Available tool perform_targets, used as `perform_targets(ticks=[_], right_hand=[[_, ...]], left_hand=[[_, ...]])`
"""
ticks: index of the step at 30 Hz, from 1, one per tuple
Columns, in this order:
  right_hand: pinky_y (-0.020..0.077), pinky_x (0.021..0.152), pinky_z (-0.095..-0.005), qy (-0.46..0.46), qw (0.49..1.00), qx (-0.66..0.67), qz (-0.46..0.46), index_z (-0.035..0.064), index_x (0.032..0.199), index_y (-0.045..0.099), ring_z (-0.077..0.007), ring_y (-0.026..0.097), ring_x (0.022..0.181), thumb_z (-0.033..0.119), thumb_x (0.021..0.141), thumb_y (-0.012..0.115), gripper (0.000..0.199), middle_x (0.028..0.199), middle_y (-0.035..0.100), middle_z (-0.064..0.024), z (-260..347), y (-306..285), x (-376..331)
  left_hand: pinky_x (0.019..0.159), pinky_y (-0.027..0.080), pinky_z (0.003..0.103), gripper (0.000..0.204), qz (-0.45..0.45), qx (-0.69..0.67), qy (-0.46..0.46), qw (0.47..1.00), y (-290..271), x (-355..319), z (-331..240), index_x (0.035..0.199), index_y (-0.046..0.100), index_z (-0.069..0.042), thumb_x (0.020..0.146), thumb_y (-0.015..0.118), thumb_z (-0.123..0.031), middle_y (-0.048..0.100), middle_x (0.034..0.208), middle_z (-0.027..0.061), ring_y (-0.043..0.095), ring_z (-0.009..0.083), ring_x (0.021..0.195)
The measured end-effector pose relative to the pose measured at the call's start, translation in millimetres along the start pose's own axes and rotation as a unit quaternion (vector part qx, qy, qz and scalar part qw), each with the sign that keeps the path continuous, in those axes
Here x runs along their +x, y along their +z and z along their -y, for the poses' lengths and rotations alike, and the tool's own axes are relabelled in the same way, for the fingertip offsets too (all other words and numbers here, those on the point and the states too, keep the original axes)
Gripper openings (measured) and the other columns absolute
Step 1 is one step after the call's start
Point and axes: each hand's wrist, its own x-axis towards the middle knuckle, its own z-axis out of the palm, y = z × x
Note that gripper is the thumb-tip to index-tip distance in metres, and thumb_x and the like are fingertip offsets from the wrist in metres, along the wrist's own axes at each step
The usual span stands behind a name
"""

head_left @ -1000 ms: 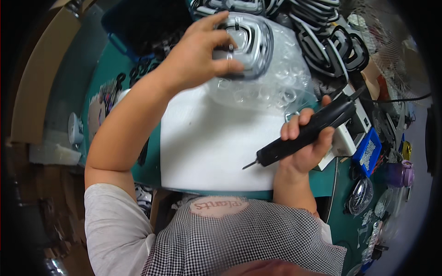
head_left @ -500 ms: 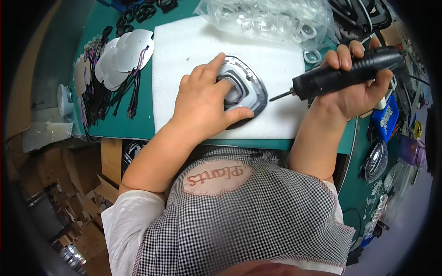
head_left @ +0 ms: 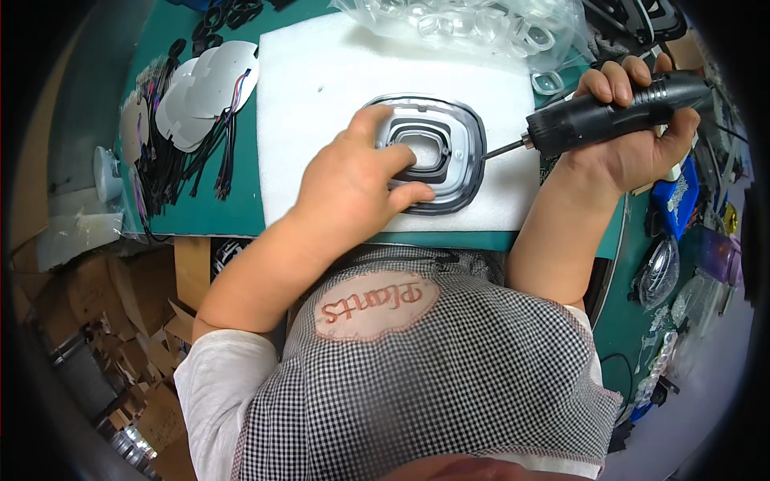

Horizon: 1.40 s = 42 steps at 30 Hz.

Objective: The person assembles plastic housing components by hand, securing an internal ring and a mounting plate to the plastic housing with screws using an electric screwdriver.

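Note:
A rounded-square grey and black plastic housing (head_left: 464, 152) with an oval opening in its middle lies on a white foam sheet (head_left: 313, 64). My left hand (head_left: 349, 172) grips it from the left, with fingertips over its rim and inner ring and the thumb on its near side. A black electric screwdriver (head_left: 577, 124) is in my right hand (head_left: 622, 144), fingers wrapped round its body. It is held nearly level, its thin bit pointing left. The bit's tip is at the housing's right edge; I cannot tell whether it touches.
White discs (head_left: 216, 84) with wire leads (head_left: 212, 160) lie left of the foam. A clear bag of transparent parts (head_left: 473, 32) sits at the far side. To the right are a blue tray of screws (head_left: 675, 200) and a purple container (head_left: 718, 252). Cardboard boxes (head_left: 144, 289) stand lower left.
The housing has turned and now lies squarer, its opening more visible. My left hand stays on it. The screwdriver has shifted slightly right and up with my right hand.

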Motion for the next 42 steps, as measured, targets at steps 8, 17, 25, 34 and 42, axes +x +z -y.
perform_targets(ticks=[8, 17, 25, 34, 42], right_hand=[[0.0477, 0.06, -0.0364, -0.028, 1.0, -0.004, 0.01, 0.0103, 0.123, 0.05, -0.0199, 0.056, 0.068, 0.047, 0.094, 0.05, 0.047, 0.093, 0.058, -0.0114, -3, 3, -2], [0.0496, 0.061, -0.0374, -0.039, 0.999, -0.017, 0.004, 0.0121, 0.126, 0.049, -0.021, 0.058, 0.069, 0.049, 0.094, 0.05, 0.048, 0.094, 0.06, -0.0128, -9, 5, 0], [0.0466, 0.062, -0.0338, -0.068, 0.997, -0.041, -0.001, 0.0047, 0.126, 0.048, -0.0208, 0.054, 0.07, 0.044, 0.092, 0.055, 0.052, 0.092, 0.054, -0.0124, -14, 6, -1], [0.0457, 0.065, -0.0337, -0.026, 0.999, -0.038, 0.002, 0.0044, 0.121, 0.051, -0.0199, 0.053, 0.072, 0.042, 0.089, 0.058, 0.05, 0.093, 0.053, -0.0122, -1, -3, -1], [0.043, 0.068, -0.0334, 0.002, 0.999, -0.044, -0.012, 0.0031, 0.112, 0.054, -0.0193, 0.052, 0.071, 0.04, 0.084, 0.059, 0.046, 0.09, 0.054, -0.0116, 0, -8, 4]], left_hand=[[0.076, 0.054, 0.037, 0.038, -0.001, 0.007, 0.01, 1.0, -11, 11, -7, 0.096, 0.072, -0.009, 0.068, 0.082, -0.031, 0.058, 0.126, 0.0155, 0.066, 0.0278, 0.089], [0.074, 0.051, 0.038, 0.024, -0.222, 0.099, 0.073, 0.967, -15, 123, 36, 0.102, 0.071, -0.01, 0.082, 0.071, -0.022, 0.07, 0.094, 0.0093, 0.065, 0.028, 0.085], [0.079, 0.051, 0.038, 0.027, -0.092, 0.122, -0.024, 0.988, 3, 160, 38, 0.108, 0.069, -0.009, 0.083, 0.069, -0.022, 0.071, 0.096, 0.0089, 0.066, 0.0283, 0.088], [0.07, 0.047, 0.023, 0.023, -0.085, -0.122, -0.063, 0.987, -34, 99, 18, 0.108, 0.071, -0.008, 0.089, 0.068, -0.02, 0.07, 0.086, 0.0043, 0.059, 0.009, 0.076], [0.061, 0.048, 0.036, 0.013, -0.068, -0.079, -0.043, 0.994, -20, 36, 3, 0.081, 0.063, -0.005, 0.078, 0.07, -0.015, 0.065, 0.07, 0.0061, 0.062, 0.0242, 0.067]])
